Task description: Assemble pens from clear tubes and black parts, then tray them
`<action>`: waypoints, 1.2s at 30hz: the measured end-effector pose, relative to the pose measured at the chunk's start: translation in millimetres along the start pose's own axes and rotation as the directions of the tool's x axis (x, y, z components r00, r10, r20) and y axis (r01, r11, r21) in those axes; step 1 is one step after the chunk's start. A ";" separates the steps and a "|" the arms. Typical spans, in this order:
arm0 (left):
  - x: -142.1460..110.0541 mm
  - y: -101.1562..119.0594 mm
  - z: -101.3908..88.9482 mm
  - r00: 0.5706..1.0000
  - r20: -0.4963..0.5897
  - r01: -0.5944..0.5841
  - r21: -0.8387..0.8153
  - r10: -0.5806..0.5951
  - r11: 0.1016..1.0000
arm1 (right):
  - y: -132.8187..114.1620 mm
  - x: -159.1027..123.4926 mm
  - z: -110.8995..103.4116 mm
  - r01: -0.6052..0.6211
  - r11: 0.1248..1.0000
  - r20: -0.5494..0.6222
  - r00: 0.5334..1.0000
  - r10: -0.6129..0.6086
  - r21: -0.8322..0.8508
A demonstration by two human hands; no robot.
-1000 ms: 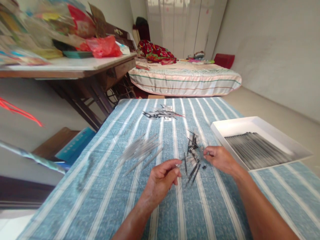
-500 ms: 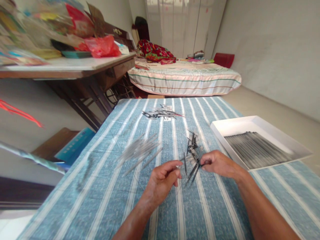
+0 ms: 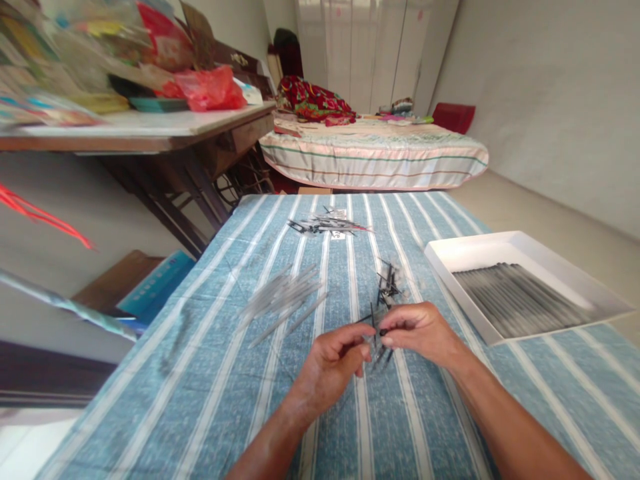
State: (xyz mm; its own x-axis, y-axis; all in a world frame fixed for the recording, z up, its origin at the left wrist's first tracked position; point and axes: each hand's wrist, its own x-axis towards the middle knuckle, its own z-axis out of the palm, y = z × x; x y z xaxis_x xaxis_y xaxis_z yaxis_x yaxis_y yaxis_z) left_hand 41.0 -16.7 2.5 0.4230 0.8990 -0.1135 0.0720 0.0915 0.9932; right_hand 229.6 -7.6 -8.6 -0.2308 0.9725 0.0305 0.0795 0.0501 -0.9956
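Over the near middle of the striped cloth, my right hand [image 3: 417,333] pinches a small black piece [image 3: 384,332] between thumb and fingertips. My left hand [image 3: 337,363] is closed just beside it, thumb and fingers curled together; what they hold is hidden. The fingertips of both hands almost meet. Behind and beneath the right hand lies a loose pile of small black parts [image 3: 389,283], with thin black sticks under the fingers. To the left, several pale grey, slender tubes [image 3: 287,293] lie roughly side by side on the cloth.
A white open box [image 3: 465,313] with a row of dark, pen-like sticks [image 3: 515,300] stands at the right. Farther back lies a heap of thin dark and clear pieces [image 3: 325,225]. A cluttered sewing table [image 3: 200,123] is at the left, a bed [image 3: 375,157] beyond.
My right hand has moved left from the black parts, bringing a small black piece close to my left hand. The left hand has hardly moved; the view has shifted slightly.
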 end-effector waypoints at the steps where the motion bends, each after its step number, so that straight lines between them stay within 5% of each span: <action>1: 0.0 -0.2 0.4 1.000 0.003 -0.002 0.006 0.002 1.000 | 0.4 0.1 0.5 0.006 1.000 -0.005 1.000 -0.006 -0.003; 36: 0.8 -5.0 1.5 0.998 0.041 0.032 0.215 -0.042 0.976 | 8.8 -2.0 8.1 0.001 0.997 0.090 0.996 -0.008 0.081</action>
State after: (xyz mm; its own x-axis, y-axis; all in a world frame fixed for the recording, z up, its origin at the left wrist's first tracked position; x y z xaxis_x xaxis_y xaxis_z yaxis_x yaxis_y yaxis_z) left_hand 42.3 -17.0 -2.6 0.4564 0.8760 -0.1557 0.2780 0.0258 0.9602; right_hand 222.8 -11.0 -18.2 -0.3174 0.9478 0.0307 0.0008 0.0326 -0.9995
